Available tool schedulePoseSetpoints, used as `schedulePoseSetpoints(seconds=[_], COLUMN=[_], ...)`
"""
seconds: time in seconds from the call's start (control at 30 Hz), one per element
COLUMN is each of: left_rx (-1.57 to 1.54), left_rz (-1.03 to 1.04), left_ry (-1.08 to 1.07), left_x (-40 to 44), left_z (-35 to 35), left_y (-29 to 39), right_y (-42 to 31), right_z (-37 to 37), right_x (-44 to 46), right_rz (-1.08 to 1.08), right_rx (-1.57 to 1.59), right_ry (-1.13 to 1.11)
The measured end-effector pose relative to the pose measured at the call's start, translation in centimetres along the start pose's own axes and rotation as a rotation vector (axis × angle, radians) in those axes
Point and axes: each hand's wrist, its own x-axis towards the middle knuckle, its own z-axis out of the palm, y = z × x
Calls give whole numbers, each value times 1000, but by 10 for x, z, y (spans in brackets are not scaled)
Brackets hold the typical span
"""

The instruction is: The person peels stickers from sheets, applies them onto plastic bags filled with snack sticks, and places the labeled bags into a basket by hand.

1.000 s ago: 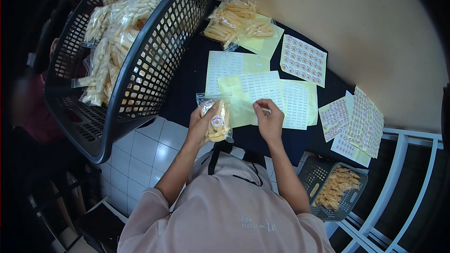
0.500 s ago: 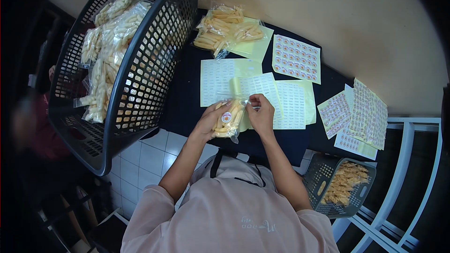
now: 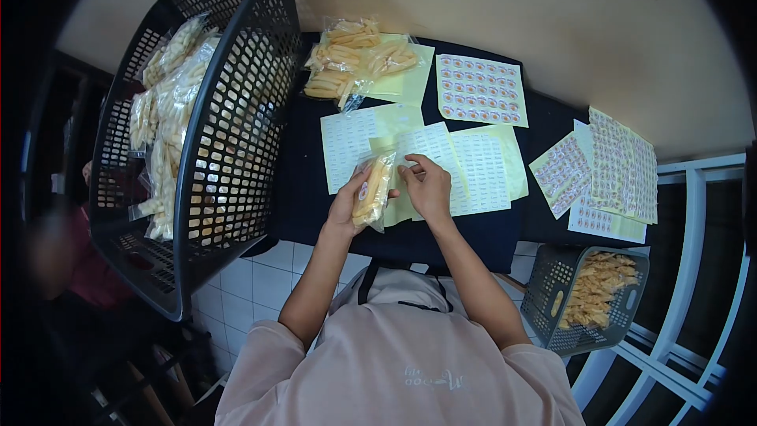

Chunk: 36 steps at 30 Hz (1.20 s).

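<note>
My left hand is wrapped round a clear bag of pale yellow sticks, which is turned partly side-on and shows a round sticker near my fingers. My right hand is just right of the bag's upper part, thumb and forefinger pinched together; whether anything small is between them cannot be made out. Under and behind the hands lie sheets of small printed labels on the dark table. A sheet of round stickers lies farther back.
A large dark basket of filled bags stands at the left. More bags lie at the back of the table. Sticker sheets lie at the right, above a smaller basket of yellow pieces. A person in dark red is at the far left.
The bag has turned from face-up to partly side-on in my left hand. My right hand has moved slightly left and away from the bag's top edge. The camera view has shifted.
</note>
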Motion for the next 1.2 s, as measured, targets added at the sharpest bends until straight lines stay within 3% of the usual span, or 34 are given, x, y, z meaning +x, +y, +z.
schedulePoseSetpoints(seconds=[0.1, 0.43, 0.53, 0.6, 0.73, 0.93, 1.03, 1.2], left_rx=[24, 19, 212, 406, 781, 811, 652, 714], left_rz=[4, 31, 219, 478, 718, 638, 598, 541], left_ry=[89, 82, 146, 388, 467, 193, 66, 43], left_x=[0, -2, -7, -12, -35, -57, -59, -63], left_z=[-1, 8, 22, 26, 24, 54, 68, 85], left_y=[0, -2, 5, 11, 24, 18, 12, 7], right_y=[-6, -2, 0, -1, -19, -101, -103, -105], right_z=[0, 5, 2, 0, -13, -33, -30, -35], right_x=[1, -2, 0, 1, -6, -49, -53, -57], right_rz=[11, 33, 55, 58, 61, -81, -264, -308], right_rx=[-84, 48, 89, 127, 244, 569, 521, 431], right_ry=[-6, 81, 49, 13, 49, -228, -218, -129])
